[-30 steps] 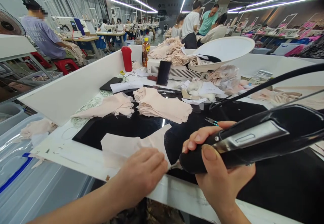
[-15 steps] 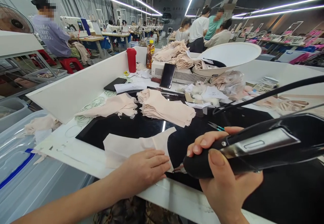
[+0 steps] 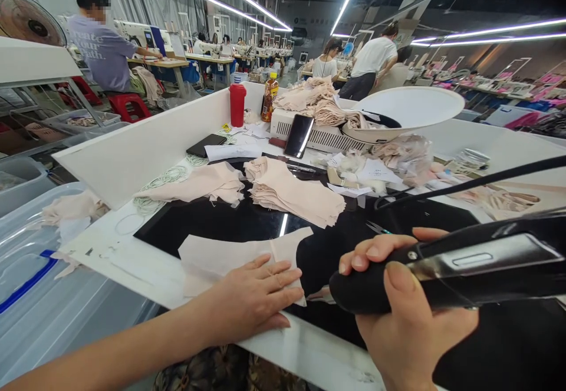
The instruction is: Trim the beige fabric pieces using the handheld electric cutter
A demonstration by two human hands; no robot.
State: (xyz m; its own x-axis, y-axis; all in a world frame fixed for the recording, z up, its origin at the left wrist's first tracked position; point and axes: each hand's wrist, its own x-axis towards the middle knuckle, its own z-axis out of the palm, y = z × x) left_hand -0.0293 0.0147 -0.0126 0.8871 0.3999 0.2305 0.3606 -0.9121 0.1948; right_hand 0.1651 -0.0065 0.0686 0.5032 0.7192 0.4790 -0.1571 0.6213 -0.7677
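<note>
My left hand [image 3: 260, 291] lies flat with its fingers spread on a pale pink piece of cut fabric [image 3: 216, 255]. The fabric rests on a glossy black panel [image 3: 327, 235] near the table's front edge. My right hand [image 3: 409, 320] is wrapped round a black corded hand tool [image 3: 486, 267] with a silver plate along its side. The tool's rounded end points left, a short gap from the fabric's right edge; its working tip is not clear. Behind it lie small scissors or tweezers [image 3: 375, 227], partly hidden by my right hand.
A stack of cut fabric [image 3: 298, 187] and a looser pile [image 3: 201, 181] lie beyond. Further back are a phone [image 3: 299, 135], a red cup [image 3: 237, 105], a bottle [image 3: 269, 99] and a white dish [image 3: 411, 105]. The tool's cable [image 3: 477, 186] crosses at right. A plastic bin [image 3: 88, 314] stands left.
My right hand and the tool have shifted right, away from the fabric's edge. The fingers of my left hand have spread further over the fabric. The view has shifted slightly.
</note>
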